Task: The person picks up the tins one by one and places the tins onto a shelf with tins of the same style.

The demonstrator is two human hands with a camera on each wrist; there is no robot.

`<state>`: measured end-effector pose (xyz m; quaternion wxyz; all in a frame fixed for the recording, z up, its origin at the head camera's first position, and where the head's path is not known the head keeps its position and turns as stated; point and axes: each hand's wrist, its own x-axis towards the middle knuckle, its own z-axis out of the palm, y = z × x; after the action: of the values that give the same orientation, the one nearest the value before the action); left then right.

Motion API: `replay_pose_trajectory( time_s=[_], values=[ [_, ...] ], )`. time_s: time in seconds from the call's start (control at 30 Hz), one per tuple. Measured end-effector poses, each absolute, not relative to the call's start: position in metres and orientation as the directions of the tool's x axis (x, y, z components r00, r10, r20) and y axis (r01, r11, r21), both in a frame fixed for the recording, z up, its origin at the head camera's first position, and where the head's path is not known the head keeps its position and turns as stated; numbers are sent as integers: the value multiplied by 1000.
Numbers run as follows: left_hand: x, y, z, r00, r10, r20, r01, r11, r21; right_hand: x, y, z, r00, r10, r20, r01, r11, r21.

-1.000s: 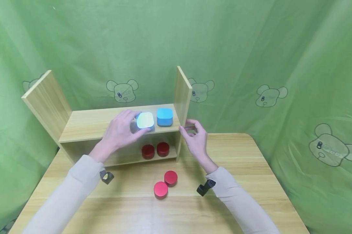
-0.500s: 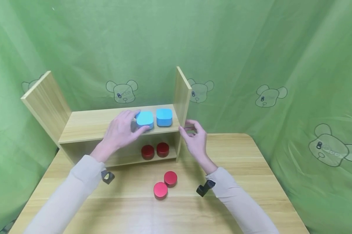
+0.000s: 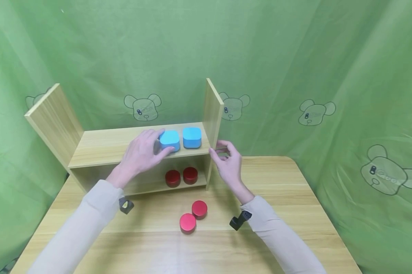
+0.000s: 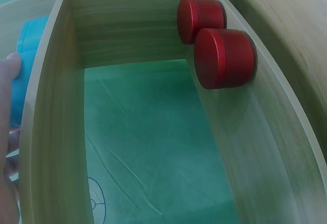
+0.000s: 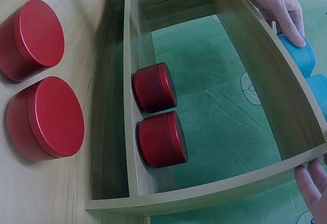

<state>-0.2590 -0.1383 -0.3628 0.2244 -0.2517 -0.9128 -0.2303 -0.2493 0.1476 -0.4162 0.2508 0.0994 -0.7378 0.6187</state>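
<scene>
A two-tier wooden shelf [image 3: 103, 146] stands on the table, its side panels rising above the upper board. My left hand [image 3: 142, 152] grips the left blue tin [image 3: 169, 140], a rounded square one on the upper board, between thumb and fingers. Beside it sits a second blue tin [image 3: 192, 137], close to the right side panel [image 3: 213, 110]. My right hand [image 3: 229, 160] holds the front edge of that panel at upper-board height, fingers bent against its outer face. Below, two round red tins [image 4: 225, 58] stand side by side on the lower board.
Two more round red tins, one nearer [image 3: 188, 222] and one behind it [image 3: 199, 209], sit on the wooden table [image 3: 267, 182] in front of the shelf. A green curtain [image 3: 271, 68] with mouse drawings hangs behind and at both sides.
The bright glare on the top of the left blue tin has gone, leaving it plain blue. Both hands, the shelf and the tins keep their places.
</scene>
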Motion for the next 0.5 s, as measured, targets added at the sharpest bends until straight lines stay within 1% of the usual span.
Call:
replay_pose_trajectory(
  time_s=[0.33, 0.5],
  values=[
    [-259, -142, -367, -751, 359, 554, 577, 765, 286, -249, 148, -417, -853, 161, 496, -458, 223, -860],
    [-255, -147, -366, -724, 361, 588, 596, 757, 269, -249, 148, -415, -855, 158, 493, -456, 224, -862]
  ],
)
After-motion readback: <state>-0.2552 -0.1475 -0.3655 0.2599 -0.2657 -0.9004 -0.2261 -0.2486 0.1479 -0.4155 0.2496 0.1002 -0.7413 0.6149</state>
